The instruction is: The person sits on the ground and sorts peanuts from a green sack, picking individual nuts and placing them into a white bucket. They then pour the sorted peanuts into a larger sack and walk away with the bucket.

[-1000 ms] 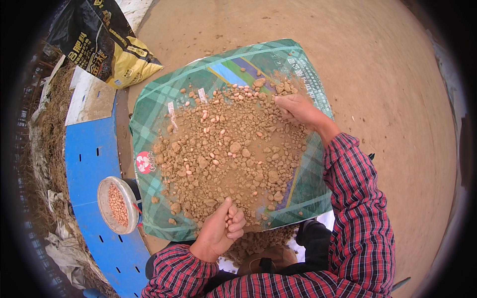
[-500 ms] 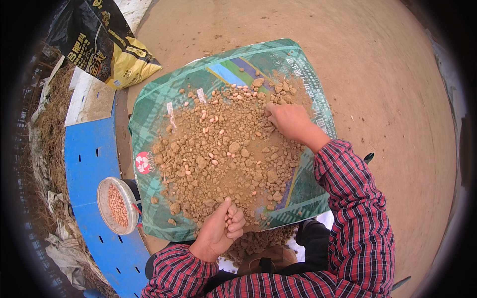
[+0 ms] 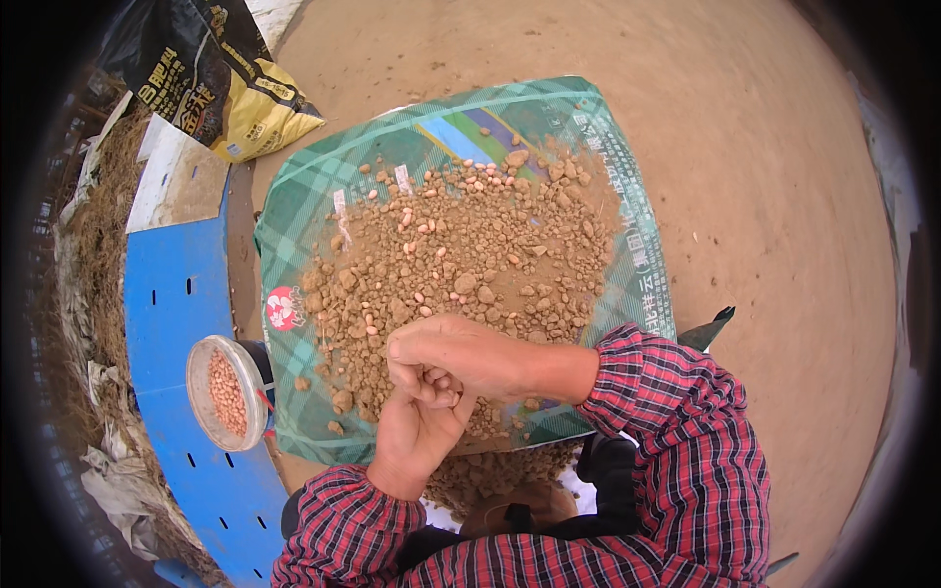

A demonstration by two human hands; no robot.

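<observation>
My right hand (image 3: 461,355) is over the near part of the soil, its curled fingers meeting those of my left hand (image 3: 417,439). The left fingers are closed round pink peanut kernels, seen in the earlier view and now mostly covered. Whatever the right fingertips pinch is hidden. Crumbly brown soil with clods (image 3: 466,283) is spread under both hands on a green plaid sack (image 3: 302,196). Pink peanut kernels (image 3: 486,180) lie scattered in it, thickest along the far edge and left of the middle.
To the left, a whitish bucket (image 3: 263,416) with peanut kernels (image 3: 226,394) inside stands by a slotted blue panel (image 3: 176,323). A black and yellow bag (image 3: 257,113) lies at the far left. Bare tan ground (image 3: 774,245) stretches to the right. More soil (image 3: 500,480) is heaped below the sack's near edge.
My right hand has come from the far right of the soil back toward me and left, onto my left hand. The left hand has shifted slightly left, still closed.
</observation>
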